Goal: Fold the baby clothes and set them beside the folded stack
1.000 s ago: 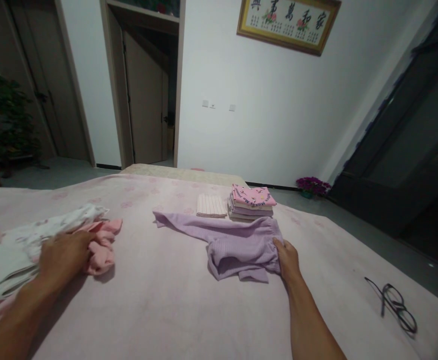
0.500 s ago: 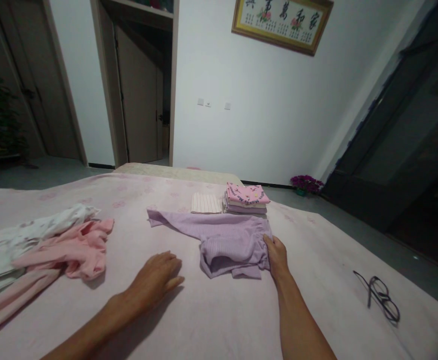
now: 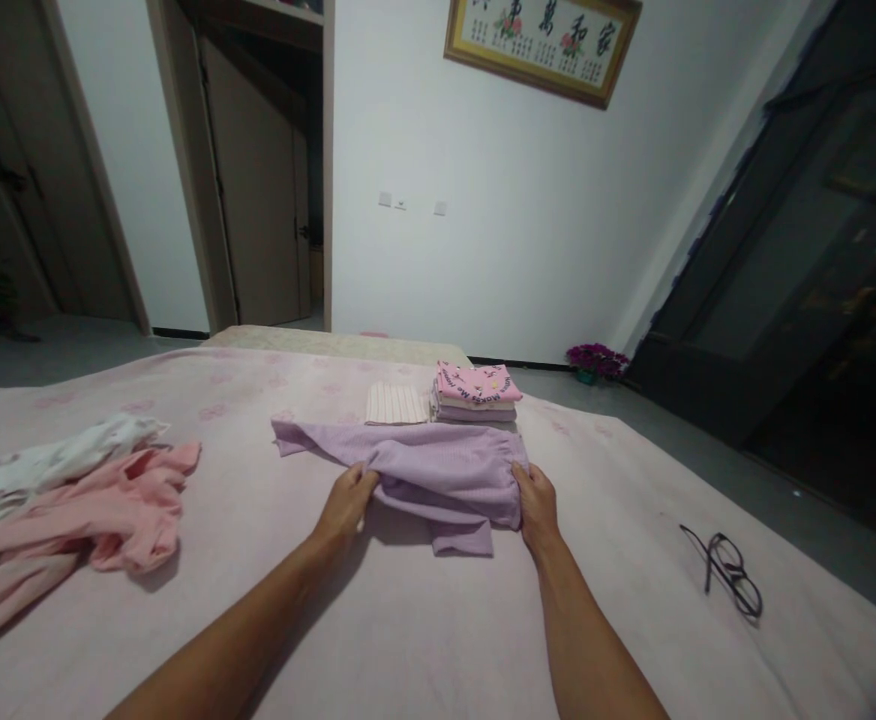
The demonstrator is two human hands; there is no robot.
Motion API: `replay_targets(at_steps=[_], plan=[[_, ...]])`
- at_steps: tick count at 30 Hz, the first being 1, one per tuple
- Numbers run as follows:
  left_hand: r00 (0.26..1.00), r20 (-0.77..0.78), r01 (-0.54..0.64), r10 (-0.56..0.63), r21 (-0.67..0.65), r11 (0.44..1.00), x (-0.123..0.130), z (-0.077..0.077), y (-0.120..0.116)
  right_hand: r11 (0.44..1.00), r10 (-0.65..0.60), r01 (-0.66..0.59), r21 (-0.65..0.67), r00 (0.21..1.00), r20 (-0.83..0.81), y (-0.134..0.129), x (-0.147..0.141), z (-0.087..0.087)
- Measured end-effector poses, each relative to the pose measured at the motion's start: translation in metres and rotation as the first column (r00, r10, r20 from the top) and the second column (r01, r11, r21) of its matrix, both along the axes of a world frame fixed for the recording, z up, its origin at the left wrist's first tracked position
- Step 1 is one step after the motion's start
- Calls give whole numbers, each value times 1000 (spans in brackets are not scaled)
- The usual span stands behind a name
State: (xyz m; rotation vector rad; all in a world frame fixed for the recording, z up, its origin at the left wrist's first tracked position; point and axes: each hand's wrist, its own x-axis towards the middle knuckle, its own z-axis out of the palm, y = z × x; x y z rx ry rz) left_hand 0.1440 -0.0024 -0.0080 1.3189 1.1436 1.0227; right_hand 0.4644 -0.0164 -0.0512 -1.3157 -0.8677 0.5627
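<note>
A lilac ribbed garment (image 3: 445, 465), with what look like long legs or sleeves, lies partly folded across the bed in front of me. My left hand (image 3: 352, 497) pinches its near-left edge, fingers closed. On the opposite side, my right hand (image 3: 535, 498) is closed on the gathered right end. One narrow part stretches out to the left, and another pokes out at the near side between my hands. Just behind it are a striped cream folded cloth (image 3: 396, 404) and a stack of folded clothes (image 3: 477, 385) topped by a pink printed piece.
Crumpled pink clothing (image 3: 134, 510) and a white patterned garment (image 3: 55, 455) lie at the left. Black-framed glasses (image 3: 730, 575) rest on the pink bedspread (image 3: 423, 640) at the right. Beyond the bed stand purple flowers (image 3: 597, 360) on the floor by the wall.
My left hand has moved forward and right from the bedspread and taken hold of the lilac garment's edge. The garment's near opening is now pulled flatter. My right hand keeps its hold.
</note>
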Motion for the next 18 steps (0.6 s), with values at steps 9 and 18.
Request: replay_targets(at_steps=[9, 18], plan=[[930, 258, 290, -262, -78, 954, -90, 90, 24, 996, 88, -82, 32, 954, -287, -5, 5, 8], [656, -698, 418, -287, 19, 908, -156, 38, 49, 987, 127, -155, -35, 904, -409, -13, 12, 20]])
